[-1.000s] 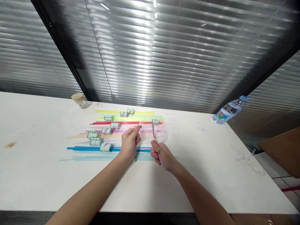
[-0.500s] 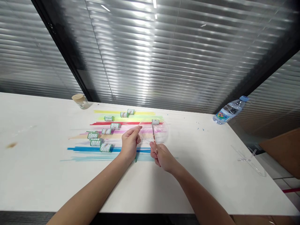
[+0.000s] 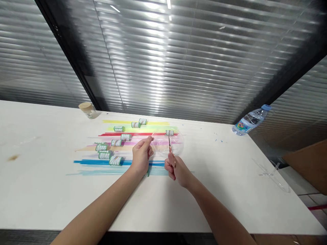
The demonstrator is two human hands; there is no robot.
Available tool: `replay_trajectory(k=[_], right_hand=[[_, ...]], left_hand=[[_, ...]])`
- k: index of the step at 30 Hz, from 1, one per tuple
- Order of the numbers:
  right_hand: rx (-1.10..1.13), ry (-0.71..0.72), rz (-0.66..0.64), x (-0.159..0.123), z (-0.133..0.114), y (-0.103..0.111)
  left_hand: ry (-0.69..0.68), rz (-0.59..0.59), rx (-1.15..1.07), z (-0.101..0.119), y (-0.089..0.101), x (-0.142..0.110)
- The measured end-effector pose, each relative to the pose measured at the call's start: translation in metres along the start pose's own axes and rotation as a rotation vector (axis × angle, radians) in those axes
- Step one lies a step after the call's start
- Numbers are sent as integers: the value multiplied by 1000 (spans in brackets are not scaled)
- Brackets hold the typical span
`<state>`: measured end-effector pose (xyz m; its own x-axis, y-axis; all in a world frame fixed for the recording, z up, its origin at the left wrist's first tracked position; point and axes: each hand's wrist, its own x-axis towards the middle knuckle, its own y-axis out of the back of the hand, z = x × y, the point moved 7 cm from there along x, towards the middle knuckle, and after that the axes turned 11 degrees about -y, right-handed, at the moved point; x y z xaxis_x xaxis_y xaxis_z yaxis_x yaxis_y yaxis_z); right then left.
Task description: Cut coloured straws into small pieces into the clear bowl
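My right hand grips a pair of scissors with copper-coloured handles. The blades point away from me, over a clear, round, see-through item whose kind I cannot make out. Just left of it, my left hand is closed, with thumb and forefinger pinched together. What the pinch holds is too small to make out. Beneath and around both hands lie rows of thin coloured sticks, among them blue sticks and red sticks. Small patterned, green-edged rolls rest on several rows.
The white table runs up to a wall of blinds. A lidded jar stands at the back left, a water bottle at the back right. A clear plastic strip lies near the right edge, beside a cardboard box.
The scissors have shifted slightly to the right, and their blades look closer together. My right thumb and fingers have changed position on the handles. My left hand has barely moved.
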<state>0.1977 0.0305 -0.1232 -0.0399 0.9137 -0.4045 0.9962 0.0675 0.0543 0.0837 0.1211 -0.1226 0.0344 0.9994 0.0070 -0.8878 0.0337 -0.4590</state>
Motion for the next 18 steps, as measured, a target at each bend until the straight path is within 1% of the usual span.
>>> replay_trajectory(k=[4, 8, 15, 16, 18], right_hand=[[-59, 51, -95, -3, -2, -7], [-80, 72, -109, -2, 0, -8], [2, 104, -114, 1, 2, -7], [22, 111, -123, 1, 1, -7], [63, 107, -186, 0, 1, -11]], left_hand=[[2, -5, -11, -1, -1, 0], [14, -3, -32, -2, -2, -1], [27, -4, -33, -1, -3, -4], [28, -2, -34, -1, -3, -4], [33, 1, -40, -1, -3, -5]])
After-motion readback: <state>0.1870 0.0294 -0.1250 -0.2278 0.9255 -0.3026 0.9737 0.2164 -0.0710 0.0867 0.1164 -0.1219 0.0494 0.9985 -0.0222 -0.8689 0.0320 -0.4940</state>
